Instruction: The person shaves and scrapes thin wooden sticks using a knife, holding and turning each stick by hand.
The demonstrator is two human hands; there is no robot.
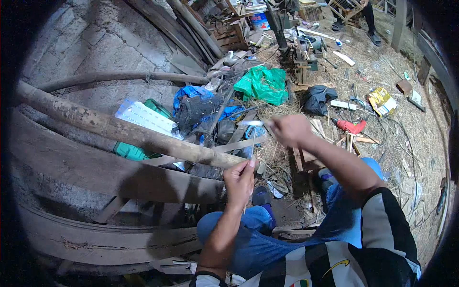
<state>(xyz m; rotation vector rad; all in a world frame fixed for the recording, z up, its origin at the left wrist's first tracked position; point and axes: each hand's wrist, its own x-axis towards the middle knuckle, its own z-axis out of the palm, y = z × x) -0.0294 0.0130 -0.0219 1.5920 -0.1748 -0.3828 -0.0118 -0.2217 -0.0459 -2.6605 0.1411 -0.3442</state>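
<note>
The shirt [297,266] has black and white stripes. The jeans [334,232] are blue. The thin stick [253,147] is light brown. The drill [351,126] is red. One bag [263,84] is green.

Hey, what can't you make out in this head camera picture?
Head view:
Pale tool in the right hand: blurred; that hand hides its grip.
Thin stick in the left hand: gripped part hidden by that hand.
Another person: upper body cut off by the top edge.
Black bag: inside hidden by its folds.
</note>
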